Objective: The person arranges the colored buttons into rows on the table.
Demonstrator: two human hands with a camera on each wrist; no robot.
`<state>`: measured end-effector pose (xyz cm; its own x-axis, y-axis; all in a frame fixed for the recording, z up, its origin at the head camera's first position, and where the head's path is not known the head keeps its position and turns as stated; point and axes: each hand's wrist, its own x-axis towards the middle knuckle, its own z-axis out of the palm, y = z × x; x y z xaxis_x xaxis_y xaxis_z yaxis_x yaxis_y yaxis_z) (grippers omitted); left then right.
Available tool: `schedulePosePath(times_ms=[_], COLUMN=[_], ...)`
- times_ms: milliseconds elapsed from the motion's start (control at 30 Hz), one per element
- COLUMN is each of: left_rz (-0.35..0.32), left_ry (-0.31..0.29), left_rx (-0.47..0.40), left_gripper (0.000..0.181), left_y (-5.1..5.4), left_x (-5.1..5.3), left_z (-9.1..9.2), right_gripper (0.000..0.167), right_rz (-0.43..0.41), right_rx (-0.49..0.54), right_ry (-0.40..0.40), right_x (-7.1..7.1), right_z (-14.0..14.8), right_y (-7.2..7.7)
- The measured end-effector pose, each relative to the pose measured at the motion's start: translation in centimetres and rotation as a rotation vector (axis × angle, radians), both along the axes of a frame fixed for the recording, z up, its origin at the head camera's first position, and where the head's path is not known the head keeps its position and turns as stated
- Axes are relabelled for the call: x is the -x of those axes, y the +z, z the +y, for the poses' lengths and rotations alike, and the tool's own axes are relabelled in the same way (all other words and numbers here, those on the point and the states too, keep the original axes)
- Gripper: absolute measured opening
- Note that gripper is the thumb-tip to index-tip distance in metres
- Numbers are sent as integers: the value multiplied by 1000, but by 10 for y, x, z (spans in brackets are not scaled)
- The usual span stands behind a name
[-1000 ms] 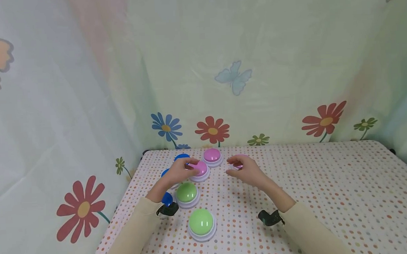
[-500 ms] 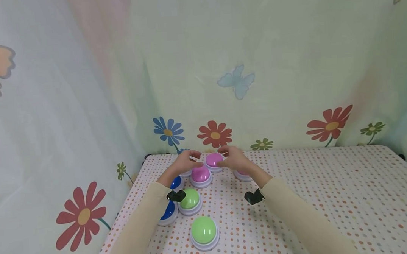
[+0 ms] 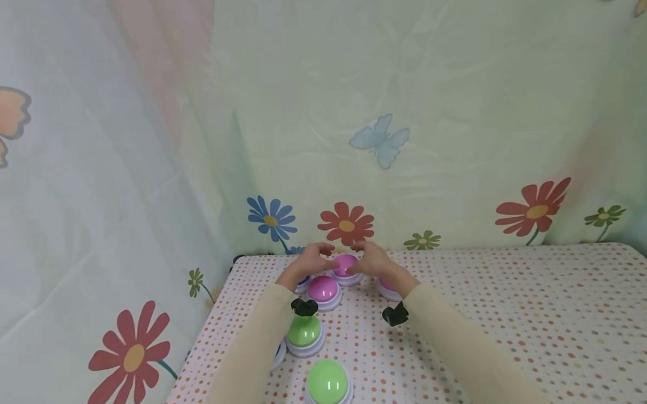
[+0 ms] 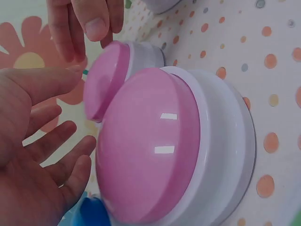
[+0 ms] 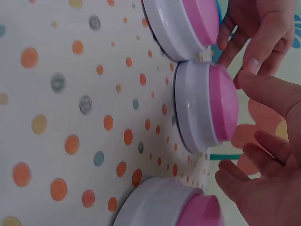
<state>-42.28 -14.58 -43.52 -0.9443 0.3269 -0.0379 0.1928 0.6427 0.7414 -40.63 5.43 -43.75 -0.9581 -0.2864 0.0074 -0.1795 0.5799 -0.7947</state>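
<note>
My left hand (image 3: 310,261) and right hand (image 3: 373,260) hover with loosely bent fingers on either side of the far pink dome button (image 3: 345,265), which sits on a white round base. In the right wrist view my right thumb lies close to the pink dome (image 5: 223,103); whether it touches, I cannot tell. The left wrist view has my left hand (image 4: 33,165) over a nearer pink button (image 4: 148,146), with a gap between. A third pink button (image 3: 388,288) stands partly hidden behind my right wrist. Neither hand grips anything.
Two green dome buttons (image 3: 328,382) stand nearer the front. Blue buttons, one of them (image 3: 279,351) partly covered by my left sleeve, lie to the left. The dotted tablecloth (image 3: 523,314) stretches right. A flowered curtain (image 3: 436,179) hangs behind the table.
My right hand has moved left from the third pink button to the far pink one. My left hand has shifted right towards it. The whole head view has slid slightly downward.
</note>
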Motion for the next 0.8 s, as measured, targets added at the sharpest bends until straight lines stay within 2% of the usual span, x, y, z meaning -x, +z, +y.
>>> schedulePosePath(times_ms=[167,267,367,533,800], left_rz=[-70,-93,-90,-109,-102], left_ry=[20,7,-26,-54,-42], left_rx=[9,2,-10,25,50], left_gripper=[69,70,69,69,70], left_y=[-8,-10,-10,-12,-18], left_x=[2,2,4,5,5], left_z=[8,10,10,8,9], right_gripper=[75,75,75,76,70], right_rz=[-70,-96,-93,-103,-83], right_rx=[-37,-39,-43,-70,-108], right_ry=[-25,-32,-31,-9,-10], right_x=[7,9,12,14,16], right_z=[1,0,-1,-4,-8], right_y=[-9,-10,-9,-10,-17])
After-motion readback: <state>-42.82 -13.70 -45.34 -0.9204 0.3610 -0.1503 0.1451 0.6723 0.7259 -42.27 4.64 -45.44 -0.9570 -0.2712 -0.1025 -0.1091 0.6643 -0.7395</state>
